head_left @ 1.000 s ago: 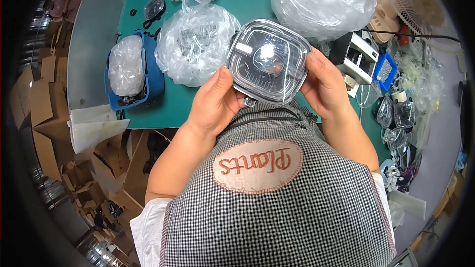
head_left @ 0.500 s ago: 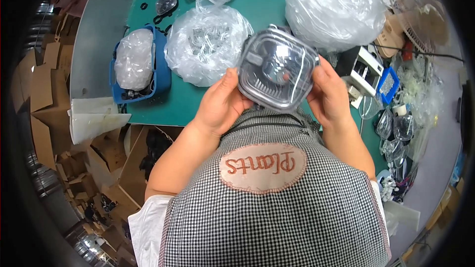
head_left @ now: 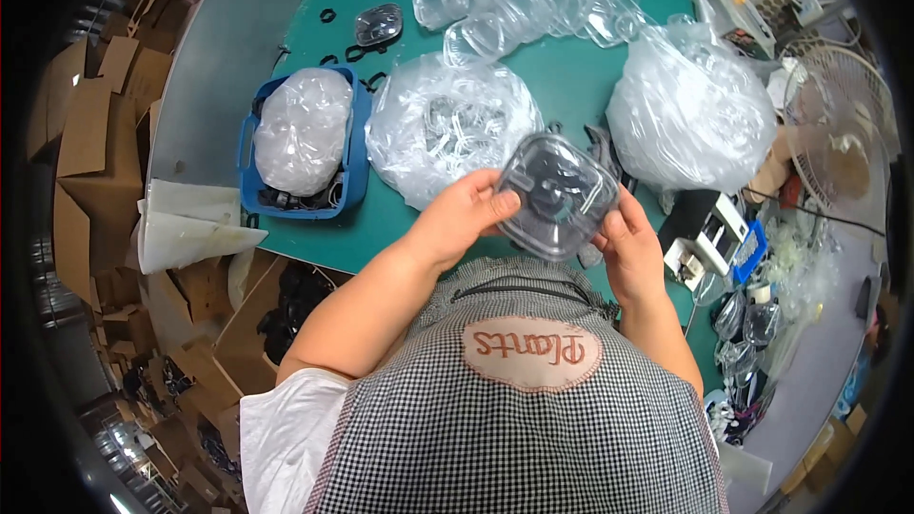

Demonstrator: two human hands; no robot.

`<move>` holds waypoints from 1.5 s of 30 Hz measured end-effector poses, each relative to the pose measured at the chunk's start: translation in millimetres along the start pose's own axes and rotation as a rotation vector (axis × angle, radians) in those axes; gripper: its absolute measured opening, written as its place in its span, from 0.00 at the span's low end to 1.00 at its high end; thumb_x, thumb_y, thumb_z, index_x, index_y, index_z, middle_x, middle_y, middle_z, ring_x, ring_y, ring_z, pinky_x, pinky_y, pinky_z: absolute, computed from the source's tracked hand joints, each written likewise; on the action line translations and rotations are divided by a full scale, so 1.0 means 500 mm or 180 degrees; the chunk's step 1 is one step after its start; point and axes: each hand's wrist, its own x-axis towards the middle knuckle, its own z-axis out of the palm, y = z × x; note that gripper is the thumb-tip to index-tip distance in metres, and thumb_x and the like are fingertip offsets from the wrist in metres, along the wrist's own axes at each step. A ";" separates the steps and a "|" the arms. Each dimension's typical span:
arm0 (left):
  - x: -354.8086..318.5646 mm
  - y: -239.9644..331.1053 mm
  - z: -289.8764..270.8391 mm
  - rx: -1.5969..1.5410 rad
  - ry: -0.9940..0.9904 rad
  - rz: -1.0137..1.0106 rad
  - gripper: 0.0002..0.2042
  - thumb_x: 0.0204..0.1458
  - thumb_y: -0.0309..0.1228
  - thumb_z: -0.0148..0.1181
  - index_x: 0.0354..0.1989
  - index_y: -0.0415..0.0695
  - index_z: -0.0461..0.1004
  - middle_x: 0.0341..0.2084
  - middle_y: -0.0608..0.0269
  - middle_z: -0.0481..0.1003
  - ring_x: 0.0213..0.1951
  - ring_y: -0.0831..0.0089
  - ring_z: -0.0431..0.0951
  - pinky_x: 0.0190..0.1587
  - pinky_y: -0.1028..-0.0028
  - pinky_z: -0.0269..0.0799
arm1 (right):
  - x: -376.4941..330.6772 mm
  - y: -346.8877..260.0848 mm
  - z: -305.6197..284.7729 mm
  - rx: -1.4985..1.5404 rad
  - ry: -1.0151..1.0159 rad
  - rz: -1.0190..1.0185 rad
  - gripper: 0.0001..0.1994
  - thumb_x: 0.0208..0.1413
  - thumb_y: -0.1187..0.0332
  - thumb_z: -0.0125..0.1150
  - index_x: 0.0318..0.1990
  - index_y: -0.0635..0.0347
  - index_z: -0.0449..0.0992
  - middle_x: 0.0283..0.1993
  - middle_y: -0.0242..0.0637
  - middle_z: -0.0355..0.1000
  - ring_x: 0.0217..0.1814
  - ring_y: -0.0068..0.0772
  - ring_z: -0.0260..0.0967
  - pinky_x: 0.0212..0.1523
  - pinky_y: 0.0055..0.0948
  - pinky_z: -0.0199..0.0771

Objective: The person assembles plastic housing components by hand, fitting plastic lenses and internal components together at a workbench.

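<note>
A clear plastic lid (head_left: 560, 192), square with rounded corners and a dark ring seal, is held between both hands above the near edge of the green table (head_left: 400, 219). My left hand (head_left: 464, 216) grips its left edge with the thumb on top. My right hand (head_left: 628, 243) holds its lower right corner. The lid tilts toward the right.
A blue basket (head_left: 305, 148) with a filled clear bag stands at the left. Two large clear bags of plastic parts (head_left: 447, 124) (head_left: 690, 114) lie on the table. Loose clear lids (head_left: 533, 0) are piled at the back, with black rings (head_left: 354, 52) nearby. Cardboard boxes (head_left: 90, 114) stand on the floor.
The camera view has shifted, so the table appears lower and farther right. The lid has tilted and now sits a little lower between the hands, which keep their grip.
</note>
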 end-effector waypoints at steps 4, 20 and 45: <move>0.073 0.098 -0.126 0.0200 0.0850 0.0870 0.22 0.55 0.39 0.62 0.53 0.41 0.67 0.40 0.66 0.76 0.41 0.77 0.75 0.44 0.74 0.69 | 0.032 -0.011 0.026 -0.0529 -0.0002 0.0124 0.30 0.58 0.58 0.60 0.64 0.64 0.61 0.56 0.43 0.70 0.53 0.32 0.71 0.50 0.31 0.71; 0.447 0.365 -0.665 0.3907 0.2244 -0.0332 0.23 0.51 0.49 0.63 0.38 0.36 0.77 0.28 0.52 0.79 0.27 0.64 0.79 0.30 0.62 0.74 | 0.094 0.020 0.002 -0.0611 0.1115 0.0377 0.18 0.61 0.65 0.56 0.54 0.66 0.69 0.44 0.41 0.74 0.41 0.30 0.73 0.44 0.29 0.75; 0.200 0.381 -0.396 0.2709 0.2104 0.1820 0.23 0.50 0.41 0.64 0.52 0.43 0.72 0.51 0.49 0.70 0.54 0.56 0.70 0.56 0.63 0.66 | 0.082 0.032 0.056 -0.1006 0.0600 0.0547 0.16 0.61 0.68 0.56 0.53 0.66 0.68 0.41 0.40 0.75 0.34 0.29 0.73 0.35 0.22 0.73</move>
